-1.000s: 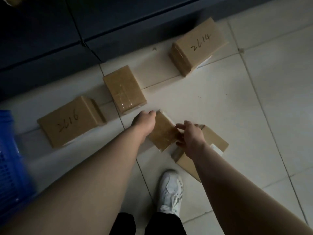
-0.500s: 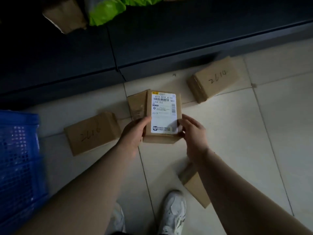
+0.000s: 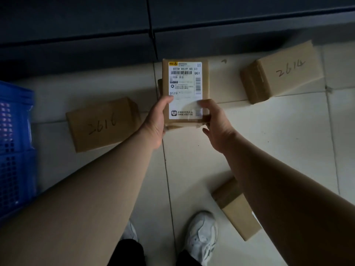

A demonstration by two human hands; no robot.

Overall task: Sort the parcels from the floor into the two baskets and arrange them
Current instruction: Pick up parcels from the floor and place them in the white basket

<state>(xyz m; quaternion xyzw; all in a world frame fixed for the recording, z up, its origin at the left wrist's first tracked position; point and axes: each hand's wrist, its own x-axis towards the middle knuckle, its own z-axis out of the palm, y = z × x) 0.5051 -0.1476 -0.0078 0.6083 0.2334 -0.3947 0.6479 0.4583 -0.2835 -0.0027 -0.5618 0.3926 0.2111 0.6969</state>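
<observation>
Lifted nearer the camera than half a second earlier, the small brown cardboard parcel (image 3: pixel 205 81) with a white printed label (image 3: pixel 184 83) hung above the pale tiled floor (image 3: pixel 288 141). The left hand (image 3: pixel 156 121) and right hand (image 3: pixel 215 123) clamped its lower sides, thumbs on the label. Label-reading seemed underway; next came choosing a basket, perhaps the blue perforated plastic basket (image 3: pixel 13 150) at left.
</observation>
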